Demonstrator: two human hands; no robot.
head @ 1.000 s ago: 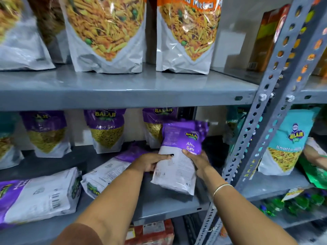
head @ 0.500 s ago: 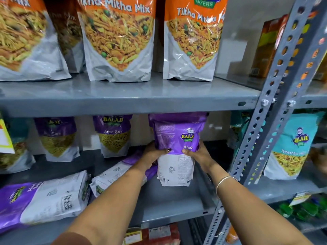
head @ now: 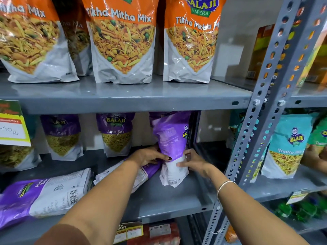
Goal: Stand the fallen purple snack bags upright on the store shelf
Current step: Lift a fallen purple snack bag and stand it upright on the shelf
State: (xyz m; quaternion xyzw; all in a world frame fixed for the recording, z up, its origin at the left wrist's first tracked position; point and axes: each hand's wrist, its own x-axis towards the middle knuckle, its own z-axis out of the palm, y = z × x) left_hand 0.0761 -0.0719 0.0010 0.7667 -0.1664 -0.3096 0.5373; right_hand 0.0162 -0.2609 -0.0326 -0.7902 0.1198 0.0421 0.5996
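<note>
A purple and white snack bag (head: pixel 170 138) stands nearly upright at the right end of the middle shelf (head: pixel 159 200), its back facing me. My left hand (head: pixel 148 156) grips its left side and my right hand (head: pixel 192 163) grips its lower right. Two purple bags lie flat on the same shelf: one at the front left (head: pixel 44 197), another (head: pixel 139 175) partly under my left forearm. Two purple Aloo Sev bags stand upright at the back, one in the middle (head: pixel 115 134) and one further left (head: pixel 62 137). A third stands behind the held bag, mostly hidden.
Orange Tikha Mitha Mix bags (head: pixel 122 41) fill the shelf above. A perforated grey upright (head: pixel 265 106) bounds the bay on the right, with teal bags (head: pixel 286 147) beyond it. A yellow price tag (head: pixel 12 128) hangs at the left. Red packets (head: pixel 152 234) sit on the shelf below.
Both hands have carried the purple bag deeper into the shelf and turned it, so its back and side face me. Its base now rests on the shelf.
</note>
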